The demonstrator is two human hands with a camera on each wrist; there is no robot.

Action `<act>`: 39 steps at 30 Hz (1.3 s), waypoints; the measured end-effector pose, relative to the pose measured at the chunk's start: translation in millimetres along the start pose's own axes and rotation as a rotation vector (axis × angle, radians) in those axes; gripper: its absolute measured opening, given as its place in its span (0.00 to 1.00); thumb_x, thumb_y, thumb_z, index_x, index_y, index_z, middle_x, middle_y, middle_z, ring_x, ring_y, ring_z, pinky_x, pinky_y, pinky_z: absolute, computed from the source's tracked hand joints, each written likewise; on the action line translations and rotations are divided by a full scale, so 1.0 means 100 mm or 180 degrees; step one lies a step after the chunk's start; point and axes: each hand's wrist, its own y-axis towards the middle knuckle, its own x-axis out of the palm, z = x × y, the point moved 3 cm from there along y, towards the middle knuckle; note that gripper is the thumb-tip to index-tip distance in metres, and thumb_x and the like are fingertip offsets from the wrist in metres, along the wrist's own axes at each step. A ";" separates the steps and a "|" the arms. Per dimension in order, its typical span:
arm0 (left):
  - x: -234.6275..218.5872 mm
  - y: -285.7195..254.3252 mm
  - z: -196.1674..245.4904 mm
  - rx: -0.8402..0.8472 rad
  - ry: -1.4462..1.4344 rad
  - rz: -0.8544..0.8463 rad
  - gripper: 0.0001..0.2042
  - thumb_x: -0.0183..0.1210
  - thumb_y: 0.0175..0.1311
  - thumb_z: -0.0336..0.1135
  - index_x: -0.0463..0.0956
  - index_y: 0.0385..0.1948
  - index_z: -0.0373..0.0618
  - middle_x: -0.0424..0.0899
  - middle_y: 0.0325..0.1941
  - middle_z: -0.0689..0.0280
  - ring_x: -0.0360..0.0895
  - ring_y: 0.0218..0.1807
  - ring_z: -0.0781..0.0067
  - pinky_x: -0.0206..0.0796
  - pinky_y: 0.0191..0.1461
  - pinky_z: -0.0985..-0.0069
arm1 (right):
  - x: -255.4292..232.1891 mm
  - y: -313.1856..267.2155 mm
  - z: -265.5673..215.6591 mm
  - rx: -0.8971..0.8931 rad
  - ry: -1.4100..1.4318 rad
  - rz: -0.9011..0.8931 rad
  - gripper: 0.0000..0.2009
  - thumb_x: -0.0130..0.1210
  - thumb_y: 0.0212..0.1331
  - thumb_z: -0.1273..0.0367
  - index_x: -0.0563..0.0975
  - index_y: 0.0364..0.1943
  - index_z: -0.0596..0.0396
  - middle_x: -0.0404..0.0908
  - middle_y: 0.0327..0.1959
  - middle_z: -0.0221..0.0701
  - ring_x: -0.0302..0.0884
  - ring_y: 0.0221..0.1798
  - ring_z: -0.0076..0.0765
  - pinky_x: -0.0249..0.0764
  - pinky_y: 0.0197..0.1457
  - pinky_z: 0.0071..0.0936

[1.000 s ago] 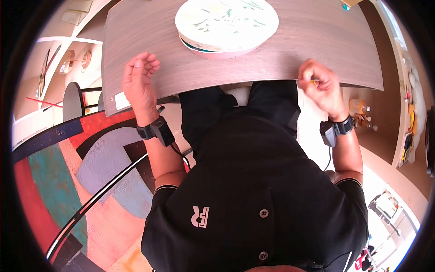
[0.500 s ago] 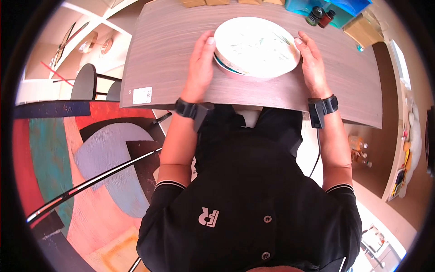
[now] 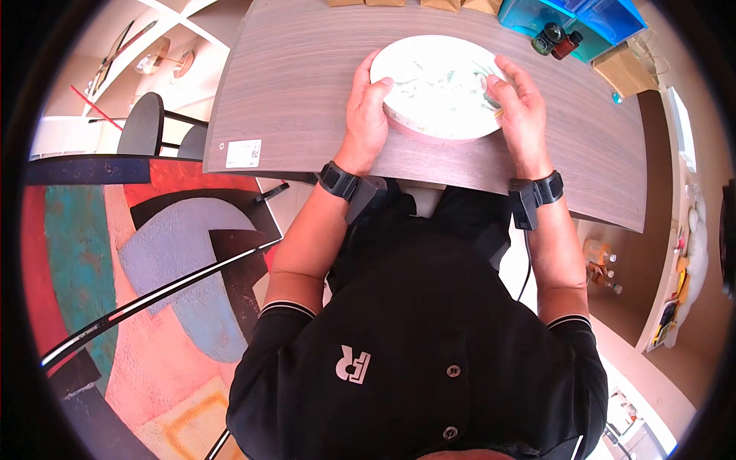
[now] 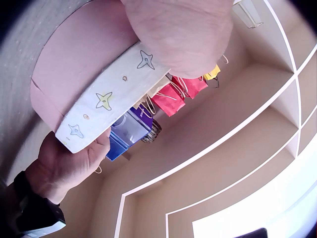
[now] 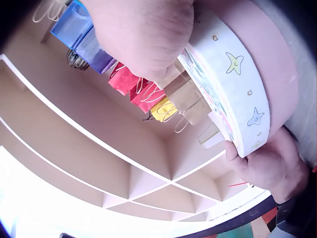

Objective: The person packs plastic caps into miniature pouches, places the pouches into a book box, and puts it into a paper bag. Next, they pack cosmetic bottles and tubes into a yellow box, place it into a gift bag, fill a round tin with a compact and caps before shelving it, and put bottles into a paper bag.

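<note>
A round box stands near the table's front edge, with a white lid (image 3: 441, 80) that has a leafy pattern on top. Small coloured star drawings run around the lid's side in both wrist views, above a pink base (image 4: 84, 49). My left hand (image 3: 368, 115) grips the lid's left side, its thumb over the top edge. On the opposite side my right hand (image 3: 526, 115) holds the lid likewise, thumb on top and fingers down the side. The lid sits over the base, with pink showing below it.
Blue plastic drawers (image 3: 606, 23) stand at the back right of the table (image 3: 291, 92), with two small dark bottles (image 3: 556, 41) in front. Brown paper bags (image 3: 621, 70) line the back edge. A label (image 3: 244, 153) is stuck at the front left corner.
My hands came from apart at the table's front edge to both sides of the box, then the thumbs moved onto the lid's top. The teal strip under the lid no longer shows.
</note>
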 end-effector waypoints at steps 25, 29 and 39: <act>-0.16 -0.05 -0.15 0.0166 0.0969 -0.0214 0.28 0.46 0.65 0.24 0.61 0.70 0.33 0.66 0.71 0.54 0.62 0.74 0.64 0.51 0.77 0.69 | 0.06 -0.18 -0.16 -0.0860 -0.1558 0.0050 0.24 0.60 0.62 0.63 0.76 0.58 0.68 0.76 0.58 0.50 0.76 0.61 0.53 0.72 0.64 0.40; -0.16 -0.07 -0.09 0.0192 0.1186 -0.0284 0.28 0.46 0.65 0.24 0.61 0.70 0.33 0.64 0.73 0.52 0.58 0.77 0.61 0.47 0.79 0.68 | 0.08 -0.22 -0.23 -0.0860 -0.1860 0.0062 0.24 0.59 0.62 0.62 0.76 0.59 0.64 0.77 0.57 0.49 0.77 0.58 0.56 0.73 0.62 0.42; -0.18 -0.15 0.01 0.0266 0.1562 -0.0027 0.28 0.50 0.73 0.30 0.55 0.73 0.35 0.66 0.72 0.49 0.65 0.73 0.58 0.56 0.75 0.67 | -0.03 -0.32 -0.61 -0.0331 -0.2804 -0.0334 0.24 0.60 0.60 0.56 0.78 0.55 0.58 0.84 0.43 0.44 0.82 0.47 0.54 0.74 0.52 0.47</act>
